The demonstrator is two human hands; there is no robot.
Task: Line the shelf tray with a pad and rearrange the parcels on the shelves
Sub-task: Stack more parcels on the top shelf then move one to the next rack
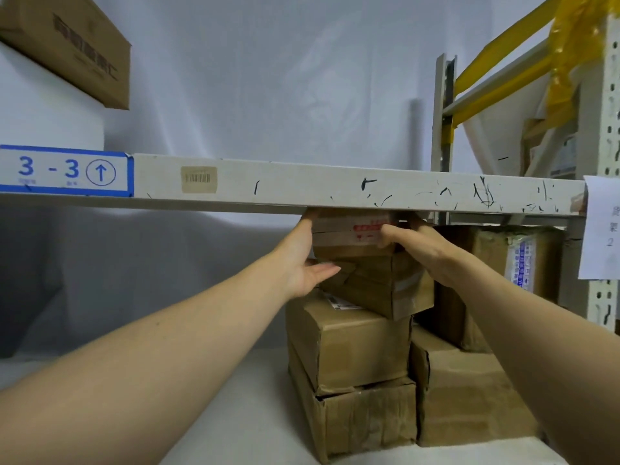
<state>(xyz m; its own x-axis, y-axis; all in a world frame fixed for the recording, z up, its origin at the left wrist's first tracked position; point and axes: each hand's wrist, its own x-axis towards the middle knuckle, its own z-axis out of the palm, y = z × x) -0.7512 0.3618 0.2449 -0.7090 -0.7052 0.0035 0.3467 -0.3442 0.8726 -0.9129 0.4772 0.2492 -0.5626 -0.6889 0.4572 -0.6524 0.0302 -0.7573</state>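
Observation:
A small cardboard parcel (pixel 352 234) with red print sits on top of a stack of brown parcels (pixel 355 344), just under the shelf beam (pixel 302 186). My left hand (pixel 307 263) lies flat against the parcel's left side, fingers straight, thumb reaching under it. My right hand (pixel 419 243) grips its right side, thumb across the front; the fingertips are hidden by the beam. Below it a dented parcel (pixel 379 283) lies tilted on the stack. The shelf floor (pixel 241 397) is covered with a white pad.
More brown parcels (pixel 469 391) stand right of the stack, with a tall taped one (pixel 510 263) behind. The beam carries a blue "3-3" label (pixel 63 171). A cardboard box (pixel 70 45) rests on the upper shelf at left. A perforated upright (pixel 607 229) with a paper note stands at right.

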